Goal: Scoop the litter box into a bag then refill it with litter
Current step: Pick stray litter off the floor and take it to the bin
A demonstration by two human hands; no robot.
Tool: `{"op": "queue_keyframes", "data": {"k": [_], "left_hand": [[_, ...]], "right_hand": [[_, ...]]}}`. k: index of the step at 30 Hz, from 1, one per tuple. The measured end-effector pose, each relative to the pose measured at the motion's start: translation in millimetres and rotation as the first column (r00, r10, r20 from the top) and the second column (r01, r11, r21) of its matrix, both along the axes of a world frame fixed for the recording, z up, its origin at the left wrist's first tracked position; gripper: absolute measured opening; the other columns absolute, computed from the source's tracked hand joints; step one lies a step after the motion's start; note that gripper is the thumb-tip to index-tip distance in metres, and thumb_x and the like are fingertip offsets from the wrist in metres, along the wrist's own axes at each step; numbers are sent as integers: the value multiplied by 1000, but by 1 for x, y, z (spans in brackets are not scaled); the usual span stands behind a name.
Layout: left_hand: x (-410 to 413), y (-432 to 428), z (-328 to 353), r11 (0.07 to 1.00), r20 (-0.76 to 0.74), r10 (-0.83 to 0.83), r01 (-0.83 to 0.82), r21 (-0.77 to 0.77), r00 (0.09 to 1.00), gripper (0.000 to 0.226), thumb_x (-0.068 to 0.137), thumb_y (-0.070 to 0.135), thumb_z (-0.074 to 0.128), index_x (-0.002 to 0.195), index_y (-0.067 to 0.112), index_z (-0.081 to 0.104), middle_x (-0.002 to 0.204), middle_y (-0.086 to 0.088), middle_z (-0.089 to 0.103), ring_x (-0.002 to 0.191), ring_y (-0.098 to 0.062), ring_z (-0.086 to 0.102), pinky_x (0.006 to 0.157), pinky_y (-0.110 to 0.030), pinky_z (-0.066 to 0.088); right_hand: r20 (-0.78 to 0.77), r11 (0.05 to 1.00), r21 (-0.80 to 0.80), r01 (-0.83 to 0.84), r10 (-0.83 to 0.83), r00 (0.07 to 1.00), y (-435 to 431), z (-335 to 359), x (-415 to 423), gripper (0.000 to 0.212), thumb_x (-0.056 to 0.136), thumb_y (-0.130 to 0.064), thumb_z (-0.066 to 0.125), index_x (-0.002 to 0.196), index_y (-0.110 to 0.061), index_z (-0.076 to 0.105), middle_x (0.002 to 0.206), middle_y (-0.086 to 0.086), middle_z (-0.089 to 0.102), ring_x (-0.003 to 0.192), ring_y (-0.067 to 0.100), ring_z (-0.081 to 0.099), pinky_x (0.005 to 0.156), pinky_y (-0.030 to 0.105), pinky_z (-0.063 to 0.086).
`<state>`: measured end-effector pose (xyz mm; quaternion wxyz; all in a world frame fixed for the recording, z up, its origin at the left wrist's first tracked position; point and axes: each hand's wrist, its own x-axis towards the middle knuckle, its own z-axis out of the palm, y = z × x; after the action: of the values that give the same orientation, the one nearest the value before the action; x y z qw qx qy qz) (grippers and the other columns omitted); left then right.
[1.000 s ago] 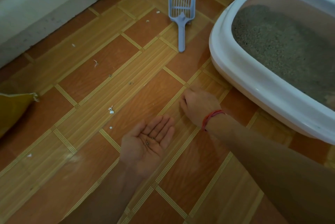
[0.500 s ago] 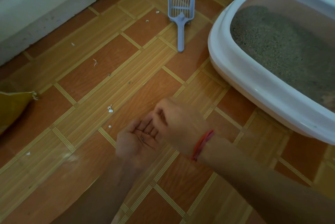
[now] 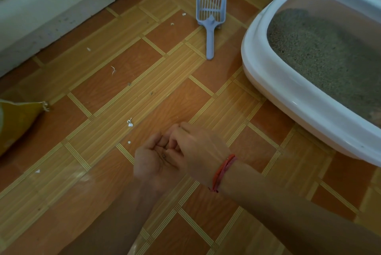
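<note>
Tiled floor point(image 3: 127, 73) carries scoop point(image 3: 210, 19), litter box point(image 3: 274, 87), yellow bag point(image 3: 16, 118).

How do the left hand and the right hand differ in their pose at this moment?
The left hand lies palm up and cupped, with a few dark grains in it; the right hand is turned palm down, its fingers curled and dipping into the left palm. The right wrist wears a red string bracelet; the left wrist is bare. Both are low over the tiled floor, beside the litter box.

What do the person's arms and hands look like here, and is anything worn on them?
Both forearms are bare, with no sleeves or gloves in view. The right hand has a red-orange thread bracelet wound round the wrist. The left hand shows no jewellery or watch.
</note>
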<state>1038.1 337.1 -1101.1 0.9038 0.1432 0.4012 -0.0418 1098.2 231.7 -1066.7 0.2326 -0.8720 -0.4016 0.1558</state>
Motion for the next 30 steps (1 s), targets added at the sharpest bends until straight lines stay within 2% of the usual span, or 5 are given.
{"op": "queue_keyframes", "data": {"k": [5,8,13,22,30], "left_hand": [[-2,6,-4,998,-12,62,-62,-2,998,52,101,29,34,89,-1,75,89,-11,71,80,-21,73,78,-32,59],[-2,9,-2,992,-18,129,-129,-2,992,52,102,25,35,88,-7,74,104,-20,72,95,-29,73,93,-42,55],[-8,17,5,987,-35,158,-159,-7,987,57,104,23,33,84,-9,76,112,-23,70,102,-36,70,90,-52,52],[-13,27,10,986,-54,165,-165,-5,985,57,104,23,34,84,-9,76,111,-22,71,99,-35,71,87,-53,53],[-12,26,9,986,-65,164,-165,-1,984,57,103,24,34,83,-9,76,111,-23,71,98,-35,71,86,-52,54]], "right_hand": [[-43,1000,15,9,-9,999,4,1,3,17,96,-29,47,97,-22,63,99,-5,60,82,17,60,70,38,52],[-102,984,58,170,-163,981,4,-4,23,17,95,-31,49,95,-27,65,92,-9,61,82,11,58,75,34,50],[-70,942,-46,334,-336,939,4,-37,56,17,94,-28,53,91,-25,69,90,-6,65,82,14,60,76,37,52],[-57,955,-68,289,-293,954,26,-50,58,14,90,-35,64,99,-28,72,97,-4,65,91,16,60,80,34,52],[54,961,-102,257,-253,966,31,-54,55,17,98,-31,53,102,-20,64,101,-2,60,91,19,60,76,33,51]]}}
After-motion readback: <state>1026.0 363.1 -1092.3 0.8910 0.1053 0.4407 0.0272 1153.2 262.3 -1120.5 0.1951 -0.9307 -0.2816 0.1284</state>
